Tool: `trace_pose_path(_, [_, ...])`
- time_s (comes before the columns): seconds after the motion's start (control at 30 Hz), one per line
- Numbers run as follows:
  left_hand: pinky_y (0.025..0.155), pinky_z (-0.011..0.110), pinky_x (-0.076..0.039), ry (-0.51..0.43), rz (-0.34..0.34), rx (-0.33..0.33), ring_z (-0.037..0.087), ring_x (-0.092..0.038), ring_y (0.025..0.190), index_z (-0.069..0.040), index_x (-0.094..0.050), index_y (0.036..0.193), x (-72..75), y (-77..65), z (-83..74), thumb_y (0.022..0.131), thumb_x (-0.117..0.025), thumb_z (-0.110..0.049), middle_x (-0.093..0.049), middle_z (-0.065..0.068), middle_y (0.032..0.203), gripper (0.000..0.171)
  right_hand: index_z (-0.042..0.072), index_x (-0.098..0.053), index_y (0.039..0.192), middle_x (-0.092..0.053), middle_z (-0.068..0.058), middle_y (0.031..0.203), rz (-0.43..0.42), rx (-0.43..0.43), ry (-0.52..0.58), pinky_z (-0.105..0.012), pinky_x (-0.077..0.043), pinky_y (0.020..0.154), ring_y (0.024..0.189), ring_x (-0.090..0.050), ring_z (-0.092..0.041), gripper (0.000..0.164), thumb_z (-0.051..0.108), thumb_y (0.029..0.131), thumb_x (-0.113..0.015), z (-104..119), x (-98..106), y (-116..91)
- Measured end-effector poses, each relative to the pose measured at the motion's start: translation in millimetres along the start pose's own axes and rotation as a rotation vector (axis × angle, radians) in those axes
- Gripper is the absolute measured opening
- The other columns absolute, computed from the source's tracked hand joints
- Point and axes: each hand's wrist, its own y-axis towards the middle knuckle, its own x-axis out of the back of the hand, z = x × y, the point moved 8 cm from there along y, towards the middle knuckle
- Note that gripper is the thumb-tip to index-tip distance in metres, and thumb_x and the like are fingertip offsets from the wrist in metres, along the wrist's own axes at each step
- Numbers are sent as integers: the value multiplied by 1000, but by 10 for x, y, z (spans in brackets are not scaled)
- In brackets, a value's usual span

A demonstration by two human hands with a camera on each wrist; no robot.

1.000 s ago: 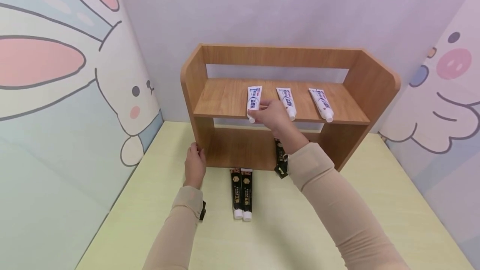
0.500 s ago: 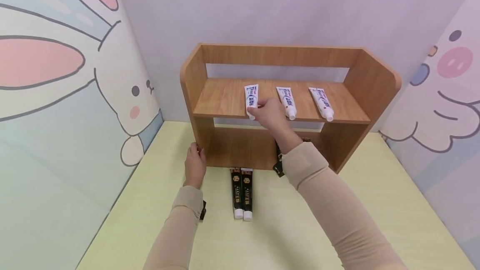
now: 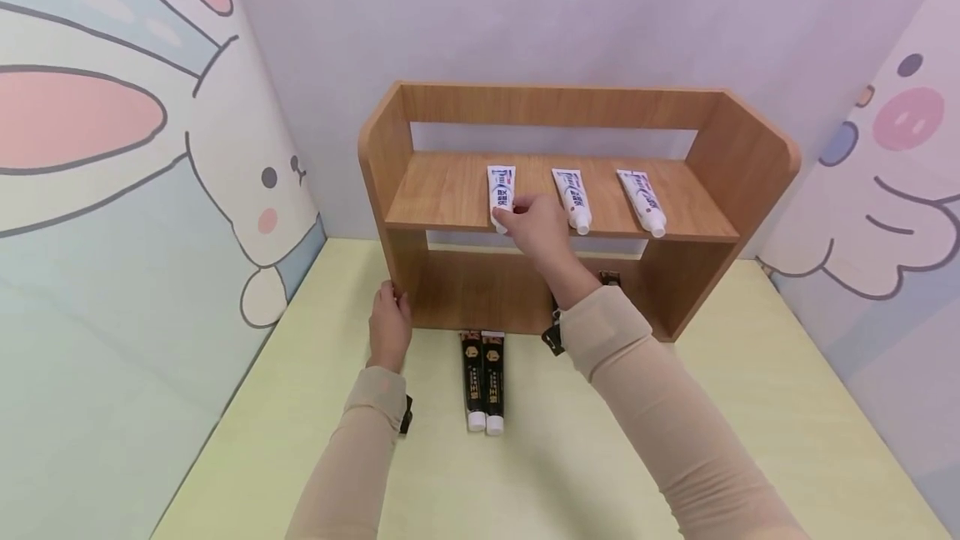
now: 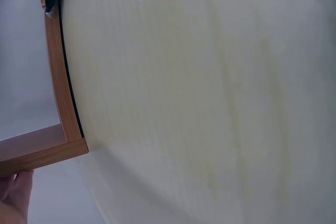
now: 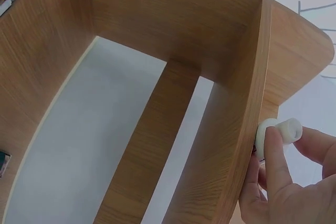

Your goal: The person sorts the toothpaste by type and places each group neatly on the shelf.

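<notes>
On the upper board of a wooden shelf, my right hand pinches the capped end of a white toothpaste tube. The right wrist view shows that hand's fingers about the white cap, just past the board's front edge. Two more white tubes lie to its right, a middle tube and a right-hand tube. Low on the shelf's left side panel, my left hand rests with its fingers against the outer face. In the left wrist view only part of the left hand shows.
Two black toothpaste tubes lie side by side on the pale table, in front of the shelf. On the lower board, a black tube is partly behind my right arm. Cartoon-printed walls stand left and right.
The held white tube has shifted slightly left and now lies straighter on the upper board. My right hand has moved left with it. My left hand stays at the side panel.
</notes>
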Motion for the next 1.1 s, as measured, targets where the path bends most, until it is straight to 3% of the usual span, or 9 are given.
trace_pose_path(0.4, [84, 51, -53, -11, 10, 20, 38, -60, 102, 0, -44, 126, -19, 2, 1, 103, -50, -15, -52, 21, 117, 27, 5, -53, 138, -57, -9, 122, 22, 15, 67, -32, -52, 88, 95, -65, -19, 54, 31, 93, -68, -49, 50, -100])
trace_pose_path(0.7, [69, 49, -53, 30, -28, -57, 39, -60, 84, 1, -46, 112, 31, 37, -48, 103, -49, -13, -53, 20, 100, 17, 6, -53, 138, -59, -8, 117, 61, 77, 116, -32, -54, 83, 89, -67, -21, 53, 27, 92, -70, -55, 68, -287])
trace_pose_path(1.1, [76, 49, -54, 18, -9, -40, 40, -61, 92, 2, -46, 117, 18, 31, -42, 103, -49, -14, -53, 21, 106, 21, 8, -55, 135, -60, -8, 120, 82, 114, 92, -34, -54, 82, 87, -67, -20, 48, 26, 93, -69, -177, 28, -451])
